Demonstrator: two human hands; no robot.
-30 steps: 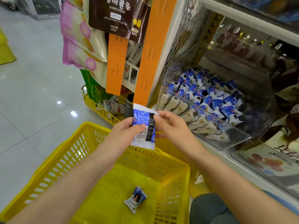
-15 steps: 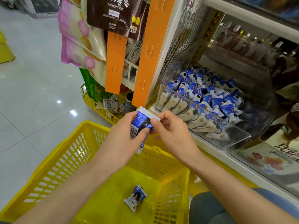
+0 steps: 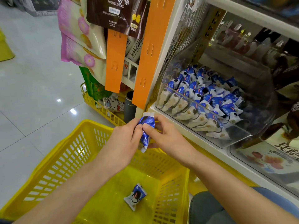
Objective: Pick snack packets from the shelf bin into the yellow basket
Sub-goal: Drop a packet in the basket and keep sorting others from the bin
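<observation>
A pale, glossy tiled floor [image 3: 32, 94] fills the left of the shop aisle. The shelf [image 3: 252, 17] rises on the right. Below sits one yellow basket [image 3: 53, 152], open-topped, just beside the shelf's lower edge.

On the shelf stands one clear shelf bin [image 3: 239, 135], heaped with blue-and-white snack packets [image 3: 210, 97], too many to count. Two orange strips [image 3: 115, 62] hang at the shelf's end, with two pink bags [image 3: 77, 34] and one brown potato-stick bag [image 3: 113, 12].

Two hands meet above the basket's far rim. The left hand [image 3: 124, 143] and right hand [image 3: 166, 138] both pinch one held packet [image 3: 146, 126], fingers curled onto it. One loose packet [image 3: 135, 196] lies on the basket floor.
</observation>
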